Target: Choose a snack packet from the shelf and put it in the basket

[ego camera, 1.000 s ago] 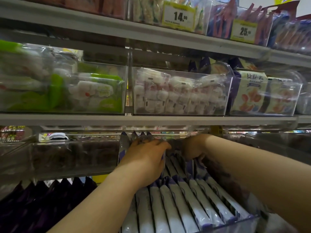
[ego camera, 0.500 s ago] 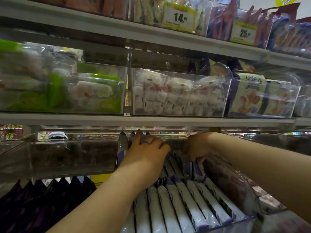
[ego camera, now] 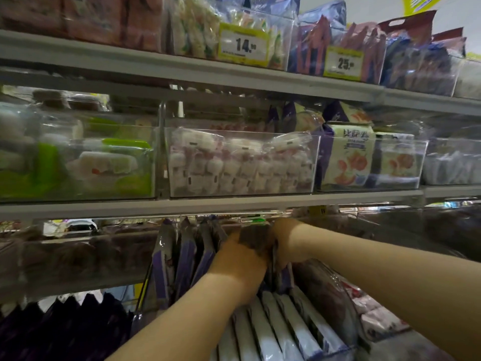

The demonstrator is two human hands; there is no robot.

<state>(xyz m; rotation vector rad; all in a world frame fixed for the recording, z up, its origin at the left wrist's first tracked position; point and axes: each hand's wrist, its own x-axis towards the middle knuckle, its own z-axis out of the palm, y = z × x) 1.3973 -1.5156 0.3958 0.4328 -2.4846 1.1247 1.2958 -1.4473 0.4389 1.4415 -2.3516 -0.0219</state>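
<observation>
Reaching in the head view, your left hand (ego camera: 242, 259) and right hand (ego camera: 286, 241) meet, touching, at the 12 o'clock end of the snack packets (ego camera: 281, 332) row under the shelf (ego camera: 234, 204). Left hand sits at 9 o'clock of right. Fingers are buried among packets; grip cannot be determined.

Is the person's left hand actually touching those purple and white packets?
Touching. Head view: the left hand is wedged in among the purple and white packets.
</observation>
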